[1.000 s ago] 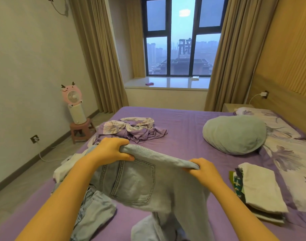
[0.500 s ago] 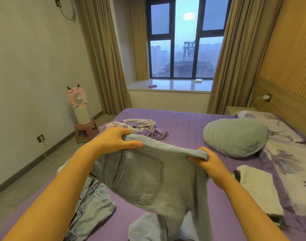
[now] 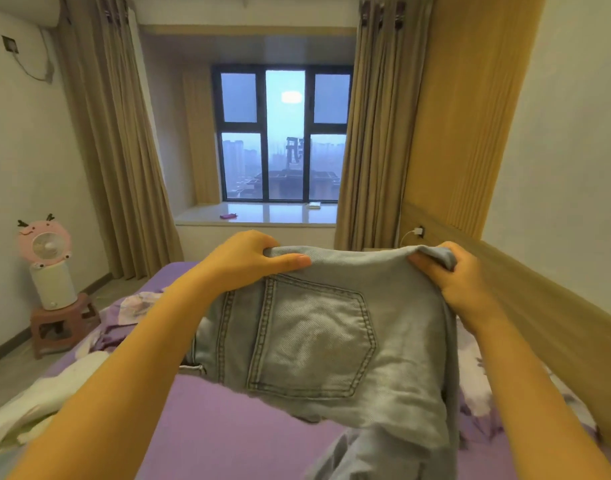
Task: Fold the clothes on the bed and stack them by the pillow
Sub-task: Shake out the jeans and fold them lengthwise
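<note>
I hold a pair of light blue jeans (image 3: pixel 332 341) up in the air over the purple bed (image 3: pixel 228 420), back pocket facing me. My left hand (image 3: pixel 248 261) grips the waistband at its left end, and my right hand (image 3: pixel 449 275) grips it at the right end. The legs hang down toward the bottom of the view. The jeans hide the green pillow and the folded stack. A crumpled purple and white garment (image 3: pixel 131 313) lies on the bed at the left, and a white garment (image 3: pixel 44 400) lies at the near left.
A floral pillowcase (image 3: pixel 474 372) shows at the right beside the wooden headboard (image 3: pixel 539 306). A pink fan (image 3: pixel 46 265) stands on a small stool (image 3: pixel 63 327) on the floor at the left. Curtains frame the window and its sill ahead.
Both hands have lifted the jeans higher by the waistband, and my view has tilted up. The pillow and the folded stack are now hidden behind the jeans.
</note>
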